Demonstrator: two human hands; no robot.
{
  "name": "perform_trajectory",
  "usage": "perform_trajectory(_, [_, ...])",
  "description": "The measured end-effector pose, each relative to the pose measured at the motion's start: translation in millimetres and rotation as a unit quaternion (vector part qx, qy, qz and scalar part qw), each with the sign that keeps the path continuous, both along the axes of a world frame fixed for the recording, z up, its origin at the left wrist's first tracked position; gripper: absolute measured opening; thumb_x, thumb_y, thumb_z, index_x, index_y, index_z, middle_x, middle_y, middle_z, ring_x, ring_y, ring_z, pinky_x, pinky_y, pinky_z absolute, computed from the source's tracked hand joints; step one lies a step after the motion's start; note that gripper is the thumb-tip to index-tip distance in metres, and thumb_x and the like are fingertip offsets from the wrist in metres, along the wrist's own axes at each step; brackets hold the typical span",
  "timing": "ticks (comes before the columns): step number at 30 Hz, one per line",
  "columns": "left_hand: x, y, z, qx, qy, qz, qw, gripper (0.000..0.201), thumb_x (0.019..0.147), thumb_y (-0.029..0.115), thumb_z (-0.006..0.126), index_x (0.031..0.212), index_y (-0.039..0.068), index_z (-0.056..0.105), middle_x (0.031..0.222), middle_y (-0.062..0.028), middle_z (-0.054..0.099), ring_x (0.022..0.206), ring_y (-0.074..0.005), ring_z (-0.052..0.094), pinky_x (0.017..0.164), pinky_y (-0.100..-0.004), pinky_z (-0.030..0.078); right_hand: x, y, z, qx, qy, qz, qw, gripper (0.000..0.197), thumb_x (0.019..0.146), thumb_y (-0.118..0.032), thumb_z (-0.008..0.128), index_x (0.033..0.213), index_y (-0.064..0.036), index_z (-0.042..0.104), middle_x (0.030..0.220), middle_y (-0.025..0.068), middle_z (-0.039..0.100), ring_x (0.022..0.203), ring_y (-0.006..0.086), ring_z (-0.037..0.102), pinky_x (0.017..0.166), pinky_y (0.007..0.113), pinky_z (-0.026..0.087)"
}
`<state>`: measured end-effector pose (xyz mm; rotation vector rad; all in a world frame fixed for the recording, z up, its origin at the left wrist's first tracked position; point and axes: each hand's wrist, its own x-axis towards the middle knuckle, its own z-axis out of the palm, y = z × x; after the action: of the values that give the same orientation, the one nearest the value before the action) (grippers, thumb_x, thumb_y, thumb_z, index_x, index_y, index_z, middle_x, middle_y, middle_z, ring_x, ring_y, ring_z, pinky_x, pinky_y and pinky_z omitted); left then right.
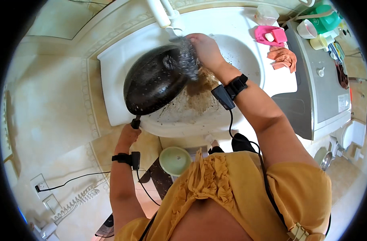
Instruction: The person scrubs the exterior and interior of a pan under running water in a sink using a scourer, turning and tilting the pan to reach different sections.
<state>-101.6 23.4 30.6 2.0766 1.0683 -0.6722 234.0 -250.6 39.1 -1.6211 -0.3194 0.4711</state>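
Note:
A black frying pan [153, 82] is tilted over the white washbasin [119, 114], its dark, wet outside turned up. My left hand [128, 134] is closed around its handle, just past the basin's near left edge. Beneath the tap, my right hand [205, 50] has its fingers bent by the pan's far right side. A silvery, glinting blur of water [187, 60] lies against the fingers and pan, hiding what they grip, if anything. Murky brown water [201, 94] and dark specks cover part of the bowl.
Above the basin is a white tap [176, 26]. To the right are a pink soap dish [266, 35] with soap, an orange cloth [282, 58] and a grey-topped washing machine [324, 80] with cups and bottles. A pale green basin [175, 160] stands below.

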Motion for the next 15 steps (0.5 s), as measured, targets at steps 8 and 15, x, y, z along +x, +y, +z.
perform_trajectory(8, [-3, -5, -5, 0.044, -0.010, -0.044, 0.998, 0.019, 0.079, 0.014, 0.065, 0.082, -0.005, 0.061, 0.062, -0.0131, 0.060, 0.053, -0.0243, 0.059, 0.051, -0.0389, 0.046, 4, 20, -36, 0.271, 0.294, -0.081, 0.913, 0.032, 0.105, -0.021, 0.045, 0.120, 0.0019, 0.062, 0.107, 0.0105, 0.067, 0.089, 0.0196, 0.064, 0.082, 0.031, 0.053])
perform_trajectory(15, [-3, -12, -12, 0.221, -0.008, -0.106, 0.969, 0.033, 0.080, 0.024, 0.068, 0.104, 0.002, 0.068, 0.099, -0.0250, 0.070, 0.095, -0.0433, 0.065, 0.082, -0.0508, 0.052, -12, -20, -11, 0.242, 0.329, -0.036, 0.912, 0.024, 0.105, -0.019, 0.048, 0.116, -0.0009, 0.060, 0.101, 0.0080, 0.069, 0.081, 0.0186, 0.067, 0.073, 0.031, 0.059])
